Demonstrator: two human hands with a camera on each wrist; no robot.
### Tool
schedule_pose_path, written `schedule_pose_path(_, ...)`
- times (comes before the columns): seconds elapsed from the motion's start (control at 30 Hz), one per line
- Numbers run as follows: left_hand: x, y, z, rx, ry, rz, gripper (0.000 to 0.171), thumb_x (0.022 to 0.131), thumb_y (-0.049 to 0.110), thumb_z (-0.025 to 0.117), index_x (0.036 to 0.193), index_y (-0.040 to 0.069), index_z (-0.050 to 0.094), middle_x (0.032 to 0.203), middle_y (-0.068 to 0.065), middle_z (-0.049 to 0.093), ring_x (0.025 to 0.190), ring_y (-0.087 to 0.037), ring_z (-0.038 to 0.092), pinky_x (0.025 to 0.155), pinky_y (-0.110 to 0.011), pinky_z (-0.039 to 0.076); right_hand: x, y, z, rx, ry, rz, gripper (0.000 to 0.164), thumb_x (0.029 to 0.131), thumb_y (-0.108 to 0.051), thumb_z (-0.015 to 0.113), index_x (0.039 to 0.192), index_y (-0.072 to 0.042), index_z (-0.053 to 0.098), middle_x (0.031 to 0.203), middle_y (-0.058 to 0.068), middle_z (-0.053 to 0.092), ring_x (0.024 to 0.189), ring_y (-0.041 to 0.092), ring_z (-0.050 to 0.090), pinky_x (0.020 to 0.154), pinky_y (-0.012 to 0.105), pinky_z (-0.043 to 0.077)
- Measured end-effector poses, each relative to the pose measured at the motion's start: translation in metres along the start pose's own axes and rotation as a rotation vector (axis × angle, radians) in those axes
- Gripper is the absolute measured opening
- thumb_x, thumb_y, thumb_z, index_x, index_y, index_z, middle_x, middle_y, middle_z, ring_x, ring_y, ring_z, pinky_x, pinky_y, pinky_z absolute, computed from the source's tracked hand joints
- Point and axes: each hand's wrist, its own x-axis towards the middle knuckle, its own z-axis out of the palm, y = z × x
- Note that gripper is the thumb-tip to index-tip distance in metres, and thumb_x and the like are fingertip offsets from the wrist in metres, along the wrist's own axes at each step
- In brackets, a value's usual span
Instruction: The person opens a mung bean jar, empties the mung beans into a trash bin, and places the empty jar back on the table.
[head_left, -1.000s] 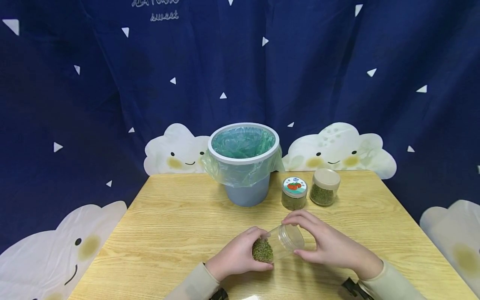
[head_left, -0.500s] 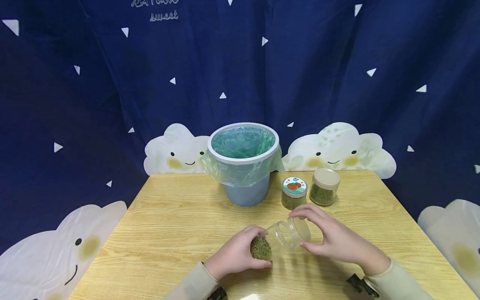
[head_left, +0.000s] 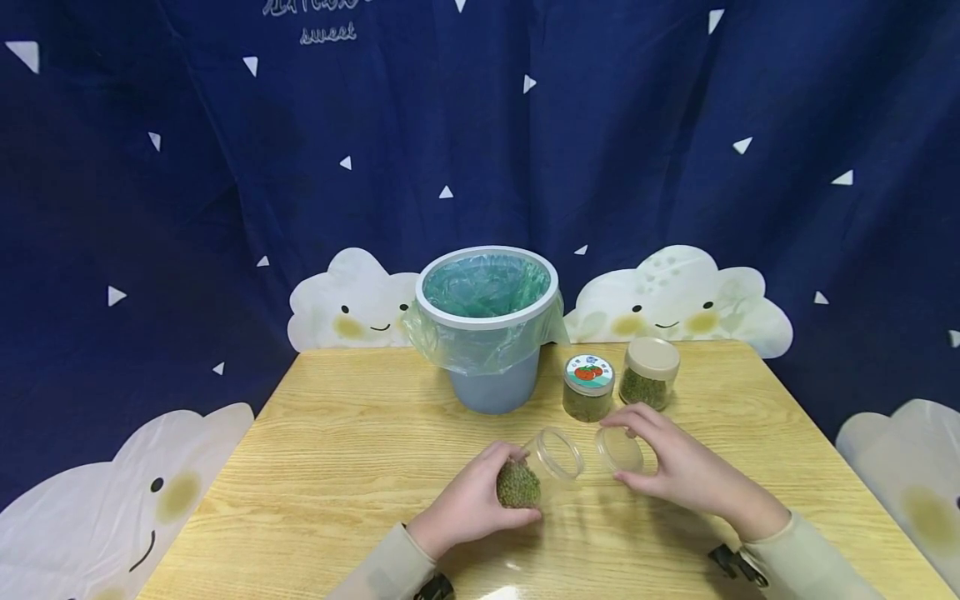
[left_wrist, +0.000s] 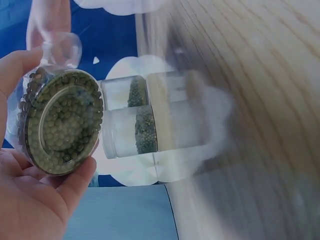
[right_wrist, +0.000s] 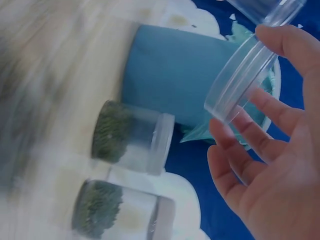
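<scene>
A clear jar with green beans in its bottom is gripped in my left hand, its mouth tilted up to the right. The left wrist view shows the jar's base full of beans, with fingers and thumb around the side. My right hand pinches a clear round lid by its rim, just right of the jar's mouth and apart from it. In the right wrist view the lid sits between thumb and fingertips.
A grey-blue bin lined with a green bag stands at the back. Right of it are a jar with a tomato-picture lid and a jar with a beige lid, both holding green contents. All stand on a wooden table.
The lid has come off the jar and moved right with my right hand, opening a gap. My left hand has shifted slightly left with the jar, whose mouth has tipped further up.
</scene>
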Motion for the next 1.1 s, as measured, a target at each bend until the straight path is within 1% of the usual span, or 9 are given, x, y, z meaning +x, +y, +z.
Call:
schedule_pose_path(0.1,0.000,0.000,0.000,-0.013,0.016,-0.006,0.069,0.078,0.035,0.091,0.134,0.014,0.058,0.123,0.004,0.062,0.107,-0.005,0.059,0.098,-0.029,0.053,-0.003,0.007,0.003,-0.021,-0.004,0.018,0.060,0.078,-0.018,0.088,0.131,-0.018,0.061,0.125,-0.007,0.058,0.102,0.008,0.057,0.085,0.034,0.056)
schedule_pose_path(0.27,-0.002,-0.001,-0.001,-0.033,0.026,-0.023,0.067,0.079,0.036,0.090,0.134,0.017,0.057,0.122,0.005,0.061,0.105,-0.005,0.059,0.095,-0.028,0.054,-0.008,0.020,0.008,-0.065,-0.031,0.050,0.055,0.079,-0.021,0.088,0.128,-0.014,0.064,0.121,-0.003,0.060,0.100,0.014,0.060,0.084,0.038,0.057)
schedule_pose_path(0.4,-0.002,-0.002,-0.002,-0.045,0.034,-0.028,0.066,0.079,0.034,0.090,0.134,0.017,0.057,0.122,0.005,0.061,0.107,-0.006,0.059,0.096,-0.030,0.054,-0.011,0.031,0.010,-0.118,-0.065,0.082,0.054,0.079,-0.024,0.089,0.125,-0.012,0.064,0.119,0.000,0.062,0.103,0.020,0.063,0.088,0.045,0.057)
schedule_pose_path(0.5,-0.002,-0.002,-0.003,-0.046,0.037,-0.028,0.066,0.079,0.033,0.090,0.134,0.018,0.057,0.124,0.005,0.062,0.109,-0.007,0.059,0.098,-0.031,0.054,-0.013,0.037,0.010,-0.137,-0.094,0.111,0.053,0.079,-0.026,0.089,0.124,-0.011,0.065,0.118,0.002,0.062,0.107,0.025,0.064,0.092,0.050,0.056)
schedule_pose_path(0.73,-0.003,-0.002,-0.004,-0.035,0.040,-0.029,0.066,0.079,0.033,0.090,0.134,0.017,0.057,0.125,0.004,0.062,0.111,-0.007,0.060,0.101,-0.032,0.053,-0.016,0.045,0.013,-0.145,-0.132,0.154,0.053,0.077,-0.028,0.090,0.121,-0.010,0.066,0.119,0.008,0.064,0.108,0.032,0.066,0.093,0.054,0.055)
schedule_pose_path(0.93,-0.003,-0.002,-0.003,-0.035,0.038,-0.038,0.064,0.080,0.035,0.090,0.132,0.019,0.058,0.124,0.006,0.062,0.110,-0.006,0.059,0.100,-0.032,0.053,-0.019,0.051,0.015,-0.156,-0.167,0.173,0.054,0.075,-0.029,0.091,0.119,-0.009,0.067,0.116,0.008,0.064,0.102,0.030,0.066,0.090,0.053,0.055)
schedule_pose_path(1.1,-0.003,-0.002,-0.003,-0.027,0.044,-0.038,0.064,0.079,0.036,0.090,0.132,0.018,0.058,0.123,0.007,0.062,0.110,-0.006,0.059,0.101,-0.032,0.053,-0.022,0.056,0.017,-0.174,-0.190,0.176,0.054,0.074,-0.030,0.091,0.118,-0.009,0.067,0.112,0.007,0.064,0.097,0.025,0.064,0.085,0.050,0.055)
